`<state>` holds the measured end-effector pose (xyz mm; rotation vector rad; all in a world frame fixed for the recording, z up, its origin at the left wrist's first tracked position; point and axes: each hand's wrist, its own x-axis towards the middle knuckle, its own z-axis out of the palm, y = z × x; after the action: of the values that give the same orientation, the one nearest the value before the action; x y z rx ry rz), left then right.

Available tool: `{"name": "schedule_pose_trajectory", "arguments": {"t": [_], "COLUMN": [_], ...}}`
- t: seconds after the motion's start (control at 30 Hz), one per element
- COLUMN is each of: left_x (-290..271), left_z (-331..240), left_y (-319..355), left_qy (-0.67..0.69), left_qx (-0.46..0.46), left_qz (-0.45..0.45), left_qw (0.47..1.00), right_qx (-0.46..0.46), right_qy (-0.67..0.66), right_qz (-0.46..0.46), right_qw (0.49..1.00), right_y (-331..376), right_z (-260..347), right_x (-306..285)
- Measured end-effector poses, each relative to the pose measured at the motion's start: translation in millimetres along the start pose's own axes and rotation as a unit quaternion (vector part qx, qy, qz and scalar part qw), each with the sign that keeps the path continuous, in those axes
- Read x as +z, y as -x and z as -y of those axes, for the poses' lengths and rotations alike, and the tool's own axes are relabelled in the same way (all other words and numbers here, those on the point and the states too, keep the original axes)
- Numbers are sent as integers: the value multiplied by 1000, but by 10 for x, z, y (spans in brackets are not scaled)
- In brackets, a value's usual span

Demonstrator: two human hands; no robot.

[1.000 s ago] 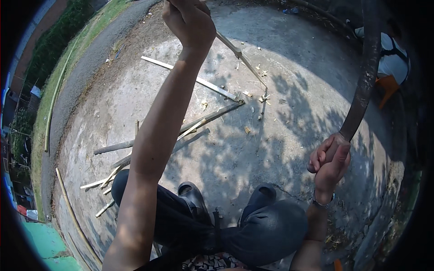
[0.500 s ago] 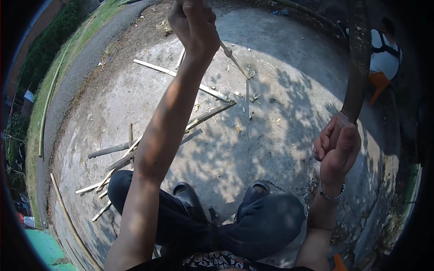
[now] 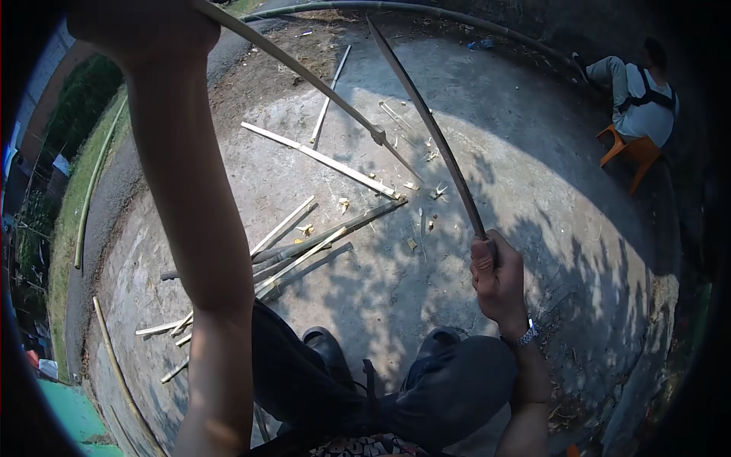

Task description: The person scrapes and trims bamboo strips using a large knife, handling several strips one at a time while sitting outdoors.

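High at the upper left, my left hand (image 3: 145, 32) is closed round the upper end of a long, thin bamboo strip (image 3: 378, 135). The picture's top edge cuts off part of that hand, which lies in shadow. From there the strip slants down to the right, past a knobby joint, to a narrow tip above the ground. My right hand (image 3: 499, 276), right of the middle, grips the handle of a machete (image 3: 442, 142). Its long, slightly curved dark blade points up and to the left, apart from the strip's tip.
Several split bamboo strips (image 3: 316, 158) and dark poles (image 3: 335, 238) lie on the concrete ground (image 3: 358, 286), with pale chips (image 3: 438, 192) scattered about. At the upper right a person (image 3: 647, 99) sits on an orange chair (image 3: 638, 156). A long pole (image 3: 426, 11) crosses the far edge.
My left hand has moved left, drawing the bamboo strip up and leftward. My right hand has shifted left and slightly lower, and the machete now leans left over the ground instead of standing upright.
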<state>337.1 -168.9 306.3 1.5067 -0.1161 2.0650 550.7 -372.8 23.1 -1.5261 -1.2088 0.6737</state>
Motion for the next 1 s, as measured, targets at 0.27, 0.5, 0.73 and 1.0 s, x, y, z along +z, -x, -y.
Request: {"name": "schedule_pose_trajectory", "arguments": {"t": [0.27,0.5,0.73,1.0], "left_x": [-340,-238,-218,68], "left_z": [1264,1449,1345,1290], "left_y": [392,704,470,568], "left_qy": [241,47,77,-66], "left_qx": [-101,-141,-122,-114], "left_qz": [35,109,40,47], "left_qw": [965,983,989,990], "right_qx": [-114,-2,-6,-81], "right_qy": [-206,133,-175,134], "right_qz": [-93,15,-134,-86], "right_qw": [967,991,975,984], "right_y": [-283,-606,-769,-748], "right_z": [518,-955,750,-734], "right_x": [-2,321,-139,527]}}
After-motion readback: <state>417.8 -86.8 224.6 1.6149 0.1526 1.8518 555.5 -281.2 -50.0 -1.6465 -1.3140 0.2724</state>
